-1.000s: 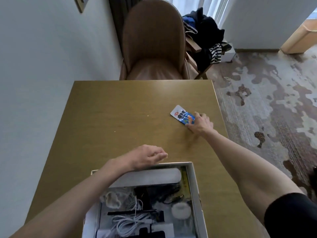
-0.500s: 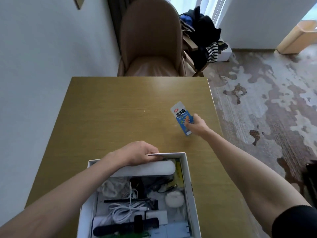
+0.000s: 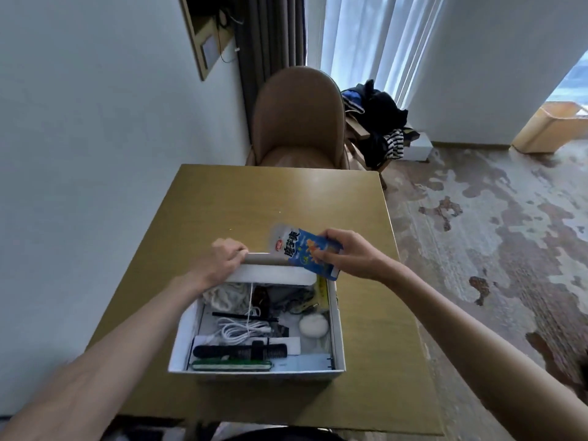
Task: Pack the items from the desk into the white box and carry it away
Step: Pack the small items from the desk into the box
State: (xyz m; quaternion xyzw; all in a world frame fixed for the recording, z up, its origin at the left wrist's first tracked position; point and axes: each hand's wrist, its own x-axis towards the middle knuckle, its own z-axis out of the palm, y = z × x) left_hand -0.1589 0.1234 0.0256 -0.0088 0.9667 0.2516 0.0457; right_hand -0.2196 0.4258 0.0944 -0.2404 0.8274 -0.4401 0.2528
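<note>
The white box (image 3: 336, 326) stands open on the wooden desk (image 3: 241, 198), filled with several items: a white cable (image 3: 241, 329), a black comb (image 3: 238, 351), a round white object (image 3: 313, 326) and a cloth. My left hand (image 3: 222, 262) grips the box's far rim. My right hand (image 3: 348, 256) pinches a blue and white snack packet (image 3: 297, 249) and holds it in the air above the box's far right corner.
A brown padded chair (image 3: 299, 122) stands at the desk's far edge. The wall runs along the left side. Dark clothes (image 3: 378, 122) are piled on a stand to the right of the chair, over a patterned floor (image 3: 493, 233).
My right hand lifted the snack packet off the desk and brought it back over the box. My left hand settled onto the box's far rim and grips it.
</note>
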